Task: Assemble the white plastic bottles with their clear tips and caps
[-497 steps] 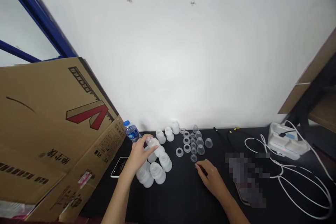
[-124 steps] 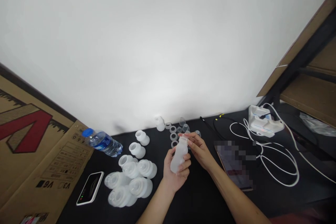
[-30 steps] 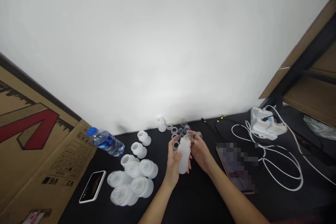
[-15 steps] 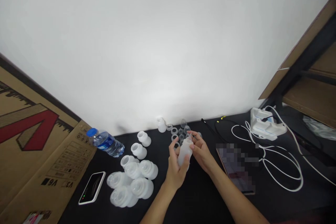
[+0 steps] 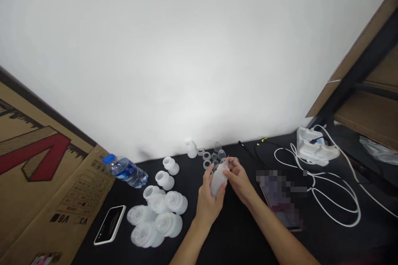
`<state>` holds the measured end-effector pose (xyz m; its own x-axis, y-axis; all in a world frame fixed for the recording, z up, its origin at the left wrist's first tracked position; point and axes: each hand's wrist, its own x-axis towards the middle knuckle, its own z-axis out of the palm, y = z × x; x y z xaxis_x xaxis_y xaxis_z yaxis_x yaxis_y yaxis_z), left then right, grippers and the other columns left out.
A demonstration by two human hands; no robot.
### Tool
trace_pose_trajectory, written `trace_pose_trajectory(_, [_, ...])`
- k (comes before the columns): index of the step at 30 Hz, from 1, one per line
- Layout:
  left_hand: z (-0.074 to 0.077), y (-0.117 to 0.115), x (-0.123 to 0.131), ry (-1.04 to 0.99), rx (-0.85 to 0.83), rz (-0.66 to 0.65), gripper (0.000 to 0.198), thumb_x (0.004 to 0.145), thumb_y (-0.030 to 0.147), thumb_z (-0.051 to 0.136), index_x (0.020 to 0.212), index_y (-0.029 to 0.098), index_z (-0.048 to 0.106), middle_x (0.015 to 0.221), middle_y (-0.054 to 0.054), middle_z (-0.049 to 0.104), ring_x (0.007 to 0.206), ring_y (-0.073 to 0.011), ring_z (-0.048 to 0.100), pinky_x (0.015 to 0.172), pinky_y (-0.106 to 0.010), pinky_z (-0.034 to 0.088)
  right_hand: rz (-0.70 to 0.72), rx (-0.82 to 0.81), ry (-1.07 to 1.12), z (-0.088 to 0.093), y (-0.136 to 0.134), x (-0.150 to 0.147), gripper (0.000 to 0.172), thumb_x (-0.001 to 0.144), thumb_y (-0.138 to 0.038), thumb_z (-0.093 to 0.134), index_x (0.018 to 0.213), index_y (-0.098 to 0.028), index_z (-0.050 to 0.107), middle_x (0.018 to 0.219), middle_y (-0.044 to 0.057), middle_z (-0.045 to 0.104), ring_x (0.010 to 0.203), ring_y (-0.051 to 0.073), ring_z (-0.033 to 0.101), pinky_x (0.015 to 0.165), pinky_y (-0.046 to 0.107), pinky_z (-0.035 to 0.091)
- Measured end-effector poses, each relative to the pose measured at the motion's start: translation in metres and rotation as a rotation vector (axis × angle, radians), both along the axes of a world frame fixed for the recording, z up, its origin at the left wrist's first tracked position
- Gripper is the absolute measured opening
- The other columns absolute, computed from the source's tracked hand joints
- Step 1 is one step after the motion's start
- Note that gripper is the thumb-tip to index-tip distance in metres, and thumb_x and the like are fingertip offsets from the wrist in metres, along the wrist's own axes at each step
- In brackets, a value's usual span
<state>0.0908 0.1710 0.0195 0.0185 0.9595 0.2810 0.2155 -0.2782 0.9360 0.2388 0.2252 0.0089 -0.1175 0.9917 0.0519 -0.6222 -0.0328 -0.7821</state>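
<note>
My left hand (image 5: 210, 198) is wrapped round a frosted white baby bottle (image 5: 218, 182), which leans with its top toward the right. At the bottle's mouth, the fingers of my right hand (image 5: 238, 178) pinch a clear soft nipple (image 5: 227, 160); its lower part is hidden by the fingers. Just behind lie clear rings (image 5: 207, 156) and loose clear nipples (image 5: 217, 146), partly covered by my hands. To the left stand several capped bottles (image 5: 169, 224) in a cluster. Nearby are open-necked bottles (image 5: 164, 180), and another small white bottle (image 5: 191, 149) is against the wall.
A water bottle (image 5: 126, 170) lies beside a cardboard box (image 5: 40, 165) on the left, with a white-framed phone (image 5: 110, 225) in front. On the right are a dark tablet-like device (image 5: 278, 201), looped white cable (image 5: 351, 225) and a white power strip (image 5: 315, 147).
The held bottle has tilted a little further to the right. My right fingers have shifted slightly and closed in around the nipple at its mouth. Things on the table stay put.
</note>
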Motion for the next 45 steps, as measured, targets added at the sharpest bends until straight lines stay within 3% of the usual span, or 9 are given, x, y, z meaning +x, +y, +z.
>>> trace_pose_trajectory(3, [-0.005,0.001,0.004,-0.128,-0.085,-0.047,0.076,0.102,0.050,0.070,0.163,0.025,0.033,0.105,-0.009,0.082,0.079,-0.0233,0.077,0.073,-0.034,0.061,-0.038,-0.001,-0.033,0.001,-0.001,0.000,0.056,0.071,-0.043,0.103,0.115,-0.028,0.072,0.091,0.001,0.074,0.081,0.019,0.067,0.073,0.028,0.053])
trace_pose_trajectory(6, [-0.011,0.006,0.009,-0.435,-0.241,-0.200,0.087,0.101,0.061,0.067,0.166,0.026,0.020,0.091,-0.006,0.079,0.056,-0.0178,0.069,0.049,-0.026,0.053,0.032,-0.019,-0.037,0.011,-0.006,0.002,0.065,0.075,-0.052,0.099,0.129,-0.028,0.073,0.098,0.005,0.077,0.073,0.017,0.064,0.059,0.025,0.047])
trace_pose_trajectory(10, [-0.018,0.015,0.009,-0.687,-0.327,-0.301,0.091,0.097,0.069,0.068,0.164,0.027,0.022,0.090,-0.006,0.077,0.049,-0.0160,0.067,0.041,-0.023,0.050,0.113,-0.058,0.007,0.019,-0.009,0.004,0.059,0.081,-0.053,0.093,0.130,-0.025,0.073,0.097,0.006,0.078,0.059,0.012,0.054,0.049,0.022,0.037])
trace_pose_trajectory(17, [-0.009,0.012,0.006,-0.395,-0.245,-0.180,0.081,0.100,0.061,0.068,0.165,0.023,0.037,0.090,-0.007,0.076,0.059,-0.0191,0.071,0.047,-0.026,0.056,-0.005,-0.035,-0.023,0.007,-0.001,0.003,0.052,0.073,-0.048,0.100,0.108,-0.024,0.070,0.077,0.000,0.073,0.057,0.013,0.056,0.053,0.024,0.042])
trace_pose_trajectory(24, [-0.011,0.007,-0.003,-0.042,-0.078,-0.051,0.069,0.102,0.061,0.062,0.160,0.023,0.053,0.106,-0.012,0.080,0.075,-0.0254,0.075,0.072,-0.038,0.064,-0.060,0.018,-0.107,0.001,0.001,0.003,0.049,0.073,-0.047,0.101,0.107,-0.025,0.071,0.070,-0.004,0.069,0.064,0.016,0.061,0.068,0.029,0.049])
trace_pose_trajectory(27, [-0.014,0.010,-0.004,-0.048,-0.079,-0.064,0.067,0.106,0.061,0.056,0.159,0.021,0.050,0.101,-0.011,0.080,0.072,-0.0231,0.074,0.069,-0.035,0.061,-0.069,0.013,-0.143,-0.001,0.001,0.000,0.049,0.076,-0.053,0.097,0.111,-0.025,0.077,0.080,0.000,0.072,0.073,0.019,0.064,0.072,0.031,0.049])
trace_pose_trajectory(31, [-0.013,0.011,-0.003,-0.111,-0.126,-0.107,0.068,0.106,0.063,0.056,0.156,0.019,0.047,0.089,-0.006,0.076,0.065,-0.0201,0.072,0.059,-0.029,0.056,-0.091,-0.012,-0.143,0.004,0.000,-0.001,0.042,0.084,-0.062,0.088,0.099,-0.023,0.083,0.080,0.002,0.070,0.070,0.017,0.057,0.066,0.030,0.045])
trace_pose_trajectory(38, [-0.011,0.011,-0.004,-0.092,-0.156,-0.173,0.059,0.106,0.061,0.057,0.151,0.023,0.050,0.082,-0.001,0.072,0.061,-0.0171,0.070,0.057,-0.026,0.054,-0.083,-0.029,-0.136,0.014,-0.002,0.006,0.038,0.081,-0.058,0.092,0.078,-0.022,0.079,0.099,0.007,0.079,0.078,0.020,0.062,0.074,0.034,0.047])
trace_pose_trajectory(45, [-0.014,0.011,-0.004,-0.109,-0.170,-0.177,0.062,0.105,0.063,0.058,0.150,0.022,0.050,0.078,0.000,0.072,0.058,-0.0172,0.070,0.055,-0.026,0.054,-0.081,-0.041,-0.108,0.014,-0.002,0.005,0.036,0.082,-0.056,0.092,0.080,-0.022,0.080,0.098,0.007,0.080,0.072,0.018,0.059,0.071,0.033,0.048])
